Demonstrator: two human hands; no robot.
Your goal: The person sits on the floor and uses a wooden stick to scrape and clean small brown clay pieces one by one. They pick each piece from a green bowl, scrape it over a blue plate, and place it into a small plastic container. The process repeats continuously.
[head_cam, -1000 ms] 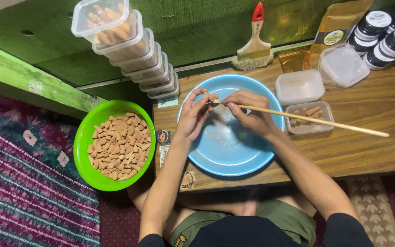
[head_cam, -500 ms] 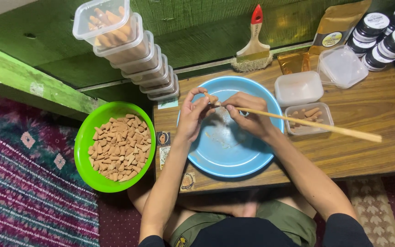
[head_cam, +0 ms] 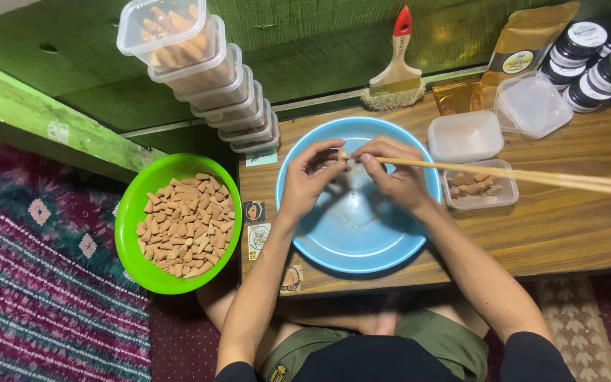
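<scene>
Both hands are up over the blue bowl point(head_cam: 358, 233) now. The left hand point(head_cam: 310, 178) has its grip pinched on a small tan cone point(head_cam: 344, 153), and the right hand point(head_cam: 394, 175) has its grip closed on a long wooden stick point(head_cam: 503, 173), whose tip meets the cone just above the bowl's middle.

Here's the worry: that cone is tiny and held only at the fingertips. Push the stick in crooked and it could crumble or pop loose, though it would likely land in the bowl. The stick's far end reaches well out to the right, passing over the open clear tub point(head_cam: 480, 185) with a few pieces in it, so a swing of the wrist might clip that tub or the lidded tub point(head_cam: 465, 134) beside it.

Around the bench point(head_cam: 553, 233): a green bowl point(head_cam: 130, 212) heaped with cones sits off the left edge, a leaning stack of clear tubs point(head_cam: 199, 67) is behind it, a red-handled brush point(head_cam: 397, 71) lies at the back, and black-lidded jars point(head_cam: 595, 53) are crowded at the far right corner. Nothing stands between the hands and the bowl.
</scene>
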